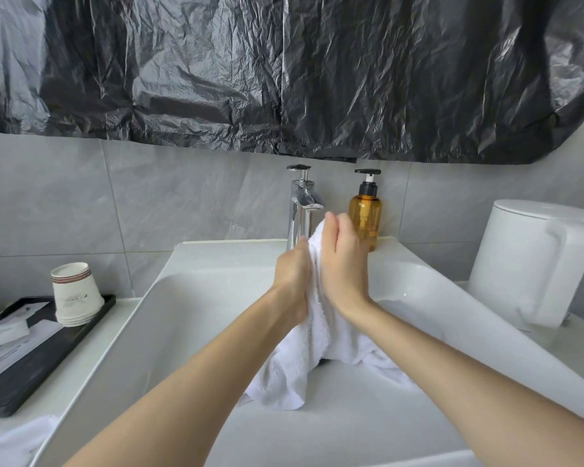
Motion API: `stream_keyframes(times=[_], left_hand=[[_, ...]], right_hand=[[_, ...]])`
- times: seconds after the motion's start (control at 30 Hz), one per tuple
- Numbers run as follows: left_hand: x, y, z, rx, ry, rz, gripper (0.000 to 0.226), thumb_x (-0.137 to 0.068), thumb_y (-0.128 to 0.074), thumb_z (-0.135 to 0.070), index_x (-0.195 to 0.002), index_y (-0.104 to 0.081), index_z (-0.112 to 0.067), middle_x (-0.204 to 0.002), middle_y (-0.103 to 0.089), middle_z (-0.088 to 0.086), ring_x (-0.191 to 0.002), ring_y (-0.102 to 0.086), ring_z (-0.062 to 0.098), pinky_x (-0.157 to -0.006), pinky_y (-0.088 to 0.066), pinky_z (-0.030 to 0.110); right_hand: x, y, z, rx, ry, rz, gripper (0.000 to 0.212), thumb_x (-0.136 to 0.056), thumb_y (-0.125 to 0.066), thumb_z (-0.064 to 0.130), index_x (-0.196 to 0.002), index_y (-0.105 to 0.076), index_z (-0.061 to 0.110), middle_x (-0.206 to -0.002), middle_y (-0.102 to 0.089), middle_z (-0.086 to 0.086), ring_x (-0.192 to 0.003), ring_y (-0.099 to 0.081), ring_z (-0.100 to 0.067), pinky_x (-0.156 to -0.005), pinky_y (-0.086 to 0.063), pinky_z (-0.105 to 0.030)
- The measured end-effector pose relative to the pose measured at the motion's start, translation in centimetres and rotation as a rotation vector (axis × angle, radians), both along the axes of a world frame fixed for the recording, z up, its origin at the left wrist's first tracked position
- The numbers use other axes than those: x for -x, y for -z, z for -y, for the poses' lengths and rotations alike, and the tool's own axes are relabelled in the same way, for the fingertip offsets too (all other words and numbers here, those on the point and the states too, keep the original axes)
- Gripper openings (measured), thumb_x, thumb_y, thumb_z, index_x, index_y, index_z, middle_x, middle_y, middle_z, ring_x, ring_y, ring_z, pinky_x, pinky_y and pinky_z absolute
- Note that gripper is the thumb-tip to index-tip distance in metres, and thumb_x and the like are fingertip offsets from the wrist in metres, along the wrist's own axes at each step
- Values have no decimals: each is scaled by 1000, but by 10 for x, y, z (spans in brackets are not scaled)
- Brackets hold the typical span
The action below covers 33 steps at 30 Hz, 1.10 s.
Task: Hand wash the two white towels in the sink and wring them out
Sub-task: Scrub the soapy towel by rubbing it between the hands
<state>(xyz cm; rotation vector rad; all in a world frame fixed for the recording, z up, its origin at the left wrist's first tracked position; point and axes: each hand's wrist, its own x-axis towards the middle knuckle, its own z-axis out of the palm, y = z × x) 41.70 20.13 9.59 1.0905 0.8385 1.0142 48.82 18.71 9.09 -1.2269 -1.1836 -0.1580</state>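
1. White towel (312,345) is being squeezed in a bunch between the two hands, above the sink (189,318). Its lower folds are trailing down below the wrists onto the basin floor.
2. Both forearms are reaching forward and converging, with the hands standing palm to palm and the fingers pointing up and away.
3. Left hand (292,274) is gripping the towel's left side, its fingers curling into the cloth and out of sight.
4. Right hand (343,261) is pressing its palm against the towel's right side, with its fingers nearly straight over the cloth's upper end.
5. Black tray (31,369), well left of the left hand, is carrying stacked paper cups (76,294) and flat packets.
6. Faucet (300,210) is standing just behind the hands, and an amber pump bottle (366,214) is standing just behind the right hand.
7. Second towel (11,439) is lying on the counter left of the left forearm.
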Motion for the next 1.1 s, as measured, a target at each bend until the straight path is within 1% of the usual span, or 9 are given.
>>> stream_keyframes(times=[0.13, 0.23, 0.4, 0.53, 0.67, 0.8, 0.93, 1.03, 1.1], left_hand=[[2, 4, 0, -85, 2, 19, 34, -105, -34, -17, -72, -40, -17, -59, -39, 0, -58, -43, 12, -53, -37, 20], [4, 0, 9, -16, 80, 3, 35, -104, -37, -24, -78, -58, -14, -56, -61, 1, -50, -60, 10, -46, -46, 16], [4, -1, 3, -134, -21, 29, 32, -102, -42, -22, -71, -48, -16, -53, -53, -5, -61, -48, 15, -52, -42, 21], [-3, -5, 12, -82, -34, 10, 33, -105, -37, -32, -96, -63, -14, -88, -66, 4, -82, -62, 18, -63, -49, 23], [0, -4, 5, -154, -79, -17, 37, -101, -46, -25, -66, -50, -16, -52, -53, -8, -57, -49, 15, -50, -39, 21], [-2, -6, 11, -125, -55, 29, 35, -104, -41, -33, -82, -64, -16, -73, -65, -2, -65, -61, 10, -54, -48, 17], [1, -3, 7, -170, -81, 30, 38, -102, -47, -24, -65, -50, -16, -47, -51, -8, -48, -49, 9, -40, -37, 13], [-4, -3, 9, -180, -94, 50, 32, -104, -42, -30, -79, -53, -14, -68, -56, 0, -65, -54, 13, -57, -45, 22], [-4, -3, 9, -208, -90, 32, 30, -104, -41, -33, -83, -50, -14, -73, -51, 4, -69, -50, 16, -61, -43, 26]], right_hand=[[8, 12, 13, -51, -137, 282, 25, -101, -38, 28, -77, -36, 22, -54, -35, 14, -50, -41, -9, -48, -30, -21], [-7, -4, -3, 13, 29, 5, 33, -103, -40, 24, -71, -33, 21, -54, -36, 9, -53, -36, -10, -57, -35, -38], [10, 14, 16, -58, -136, 270, 25, -100, -39, 29, -76, -40, 21, -55, -40, 11, -52, -39, -9, -52, -31, -31], [-2, -7, 0, 34, 9, -198, 37, -104, -39, 25, -67, -33, 23, -58, -44, 7, -56, -44, 0, -61, -25, -32], [12, 11, 16, -20, -140, 92, 34, -102, -41, 23, -70, -31, 30, -60, -50, 19, -55, -45, 1, -55, -31, -23], [1, -9, -1, 43, 1, -193, 36, -104, -39, 26, -68, -32, 24, -58, -45, 8, -57, -43, -4, -62, -28, -32], [10, 11, 16, -4, -132, 95, 30, -102, -42, 24, -73, -36, 26, -58, -50, 14, -56, -46, 0, -55, -32, -27], [2, -11, 1, 51, -22, -176, 36, -103, -40, 26, -68, -35, 22, -59, -44, 8, -57, -44, -4, -61, -28, -30], [1, -6, 3, 69, 1, -188, 36, -104, -39, 26, -68, -34, 23, -59, -47, 9, -56, -43, -6, -61, -28, -31]])
